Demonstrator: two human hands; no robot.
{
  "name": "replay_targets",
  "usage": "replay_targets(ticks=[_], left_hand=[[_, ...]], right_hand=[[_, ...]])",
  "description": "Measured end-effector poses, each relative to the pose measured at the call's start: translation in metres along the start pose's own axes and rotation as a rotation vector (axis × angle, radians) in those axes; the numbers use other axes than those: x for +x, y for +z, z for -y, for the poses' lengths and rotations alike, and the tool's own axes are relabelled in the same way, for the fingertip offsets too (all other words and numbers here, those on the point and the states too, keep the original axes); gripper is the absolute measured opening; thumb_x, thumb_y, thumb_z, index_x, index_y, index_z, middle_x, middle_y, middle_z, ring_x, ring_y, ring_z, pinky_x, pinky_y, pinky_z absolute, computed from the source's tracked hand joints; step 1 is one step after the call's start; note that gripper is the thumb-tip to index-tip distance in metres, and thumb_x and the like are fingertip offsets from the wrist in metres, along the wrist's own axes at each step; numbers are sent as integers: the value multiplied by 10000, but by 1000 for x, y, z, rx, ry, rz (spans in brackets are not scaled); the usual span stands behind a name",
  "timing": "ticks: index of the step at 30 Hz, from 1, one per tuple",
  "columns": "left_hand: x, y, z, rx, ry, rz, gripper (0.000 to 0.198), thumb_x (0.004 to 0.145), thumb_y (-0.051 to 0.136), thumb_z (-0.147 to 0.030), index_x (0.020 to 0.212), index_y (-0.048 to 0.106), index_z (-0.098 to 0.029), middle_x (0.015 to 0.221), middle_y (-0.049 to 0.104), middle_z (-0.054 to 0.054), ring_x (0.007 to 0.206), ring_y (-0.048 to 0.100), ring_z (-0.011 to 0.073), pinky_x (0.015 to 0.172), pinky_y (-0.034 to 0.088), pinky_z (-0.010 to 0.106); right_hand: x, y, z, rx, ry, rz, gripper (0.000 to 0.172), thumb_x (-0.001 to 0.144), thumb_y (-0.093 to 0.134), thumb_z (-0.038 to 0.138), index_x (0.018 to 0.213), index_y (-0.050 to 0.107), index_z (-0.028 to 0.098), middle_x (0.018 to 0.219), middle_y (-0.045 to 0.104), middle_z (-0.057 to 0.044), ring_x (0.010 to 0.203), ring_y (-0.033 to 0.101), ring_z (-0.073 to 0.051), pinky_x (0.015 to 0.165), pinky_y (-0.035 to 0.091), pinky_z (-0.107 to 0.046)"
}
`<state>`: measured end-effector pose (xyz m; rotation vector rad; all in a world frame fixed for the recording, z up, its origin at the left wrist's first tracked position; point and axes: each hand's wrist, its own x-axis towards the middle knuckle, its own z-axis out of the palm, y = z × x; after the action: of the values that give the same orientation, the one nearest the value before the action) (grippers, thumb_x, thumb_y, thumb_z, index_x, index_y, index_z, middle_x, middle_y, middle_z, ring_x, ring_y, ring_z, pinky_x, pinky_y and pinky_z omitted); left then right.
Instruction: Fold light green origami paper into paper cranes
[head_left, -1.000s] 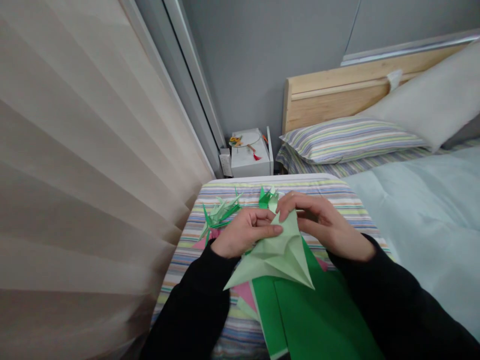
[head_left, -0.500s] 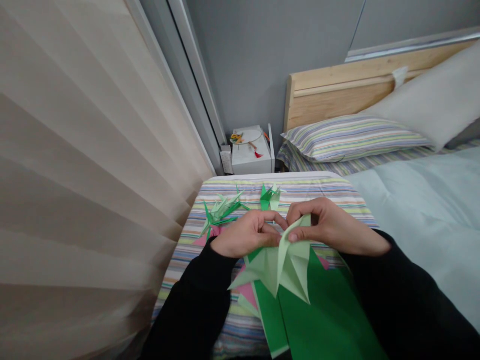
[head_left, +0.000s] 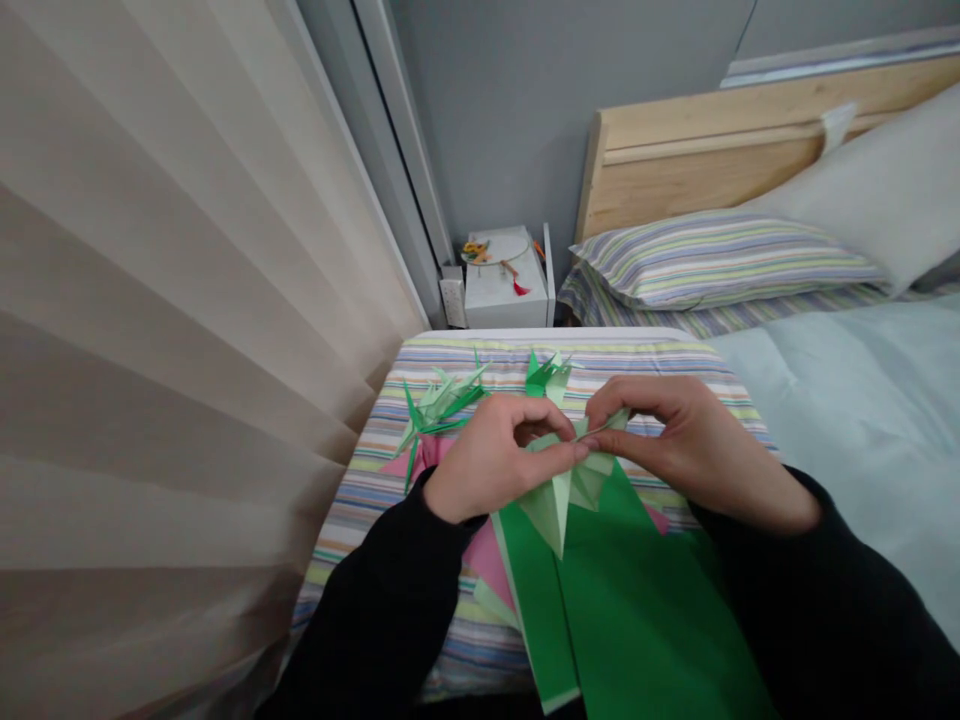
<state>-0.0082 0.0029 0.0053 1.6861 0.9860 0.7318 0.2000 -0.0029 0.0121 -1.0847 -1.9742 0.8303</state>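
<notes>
A sheet of pale green origami paper (head_left: 553, 508), creased and partly folded, is held up between both hands over the table. My left hand (head_left: 504, 452) pinches its upper edge between thumb and fingers. Close beside it, my right hand (head_left: 679, 440) grips the top right part of the same sheet, thumb below and index finger above. The two sets of fingertips nearly meet. Part of the paper is hidden behind the left hand. Beneath it lie dark green paper sheets (head_left: 637, 600), with pink paper (head_left: 489, 560) showing at their left side.
Folded green paper pieces (head_left: 442, 402) lie at the table's back left, by a pink folded piece (head_left: 420, 455). Another green folded piece (head_left: 546, 375) stands at the back middle. A curtain (head_left: 187, 350) borders the left, a bed (head_left: 847, 400) the right. Behind is a white cabinet (head_left: 506, 290).
The paper has been tilted and gathered, so less of its face and its left point shows. My left thumb has moved right, nearer the right fingertips. The view has shifted slightly.
</notes>
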Motion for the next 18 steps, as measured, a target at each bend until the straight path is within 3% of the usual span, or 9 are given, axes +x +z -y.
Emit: replay_targets(ticks=[5,11,18], left_hand=[[1,1,6,-108,8,-89,202,730,848,-323,724,757,-142,754,747,55,700,647,162,661,472,276],[2,0,6,-76,30,-106,206,737,858,-341,744,780,-150,797,778,71,759,696,197,727,527,306],[2,-1,10,-24,93,-135,102,777,805,-259,772,788,-159,839,788,62,802,710,195,770,537,308]], right_hand=[[-2,-2,1,-27,-41,4,121,905,725,277,803,740,214,809,760,-16,770,691,-173,721,524,-294],[0,-1,0,-61,-152,-50,63,889,728,235,838,764,246,1006,777,-55,964,729,-229,845,570,-348],[-2,-2,0,-89,-83,-33,63,902,722,255,848,743,231,910,781,-44,864,724,-219,809,566,-350]])
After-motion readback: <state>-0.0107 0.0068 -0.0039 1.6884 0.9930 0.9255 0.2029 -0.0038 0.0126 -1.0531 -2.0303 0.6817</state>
